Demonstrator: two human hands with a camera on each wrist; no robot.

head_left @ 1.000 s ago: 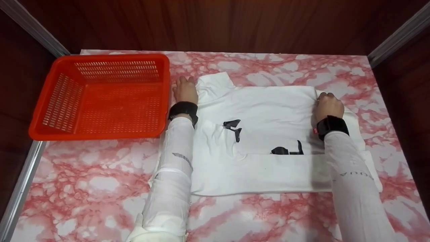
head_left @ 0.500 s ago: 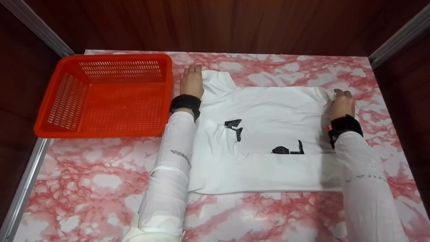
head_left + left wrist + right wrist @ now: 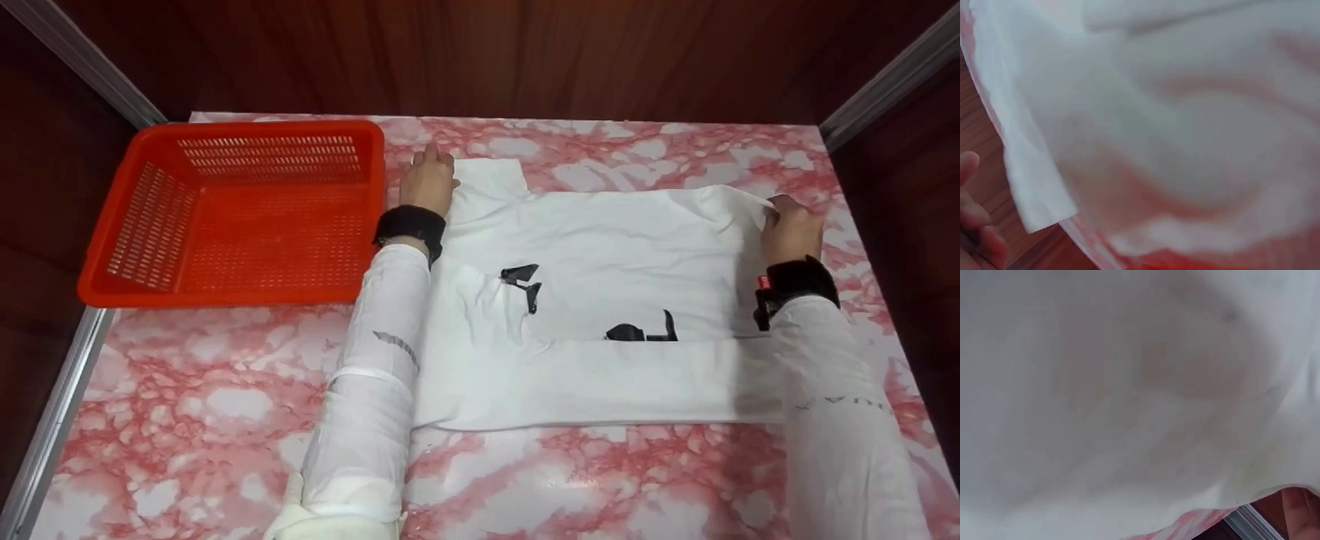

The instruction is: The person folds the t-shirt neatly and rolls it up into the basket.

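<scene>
A white T-shirt (image 3: pixel 600 240) with black printed marks lies sideways on the table, its near side folded over in a long strip. At its far right corner my right hand (image 3: pixel 793 229) pinches the cloth, which rises in a fold toward the fingers. In the right wrist view the blurred shirt (image 3: pixel 1100 410) fills most of the frame, and only part of the hand (image 3: pixel 1300 512) shows at the lower right. Beside the sleeve at the far left is my left hand (image 3: pixel 427 182). In the left wrist view its fingers (image 3: pixel 974 216) are loosely bent, apart from the sleeve edge.
A red plastic basket (image 3: pixel 375 225) with slotted walls stands at the left, close to my left hand. The table (image 3: pixel 225 420) has a pink and white marbled top. Dark wood panels (image 3: pixel 495 60) close it in at the back and sides.
My right hand has moved right, drawing the shirt's far corner outward and up. My left hand has shifted slightly away from me and right, and the sleeve beside it lies flatter.
</scene>
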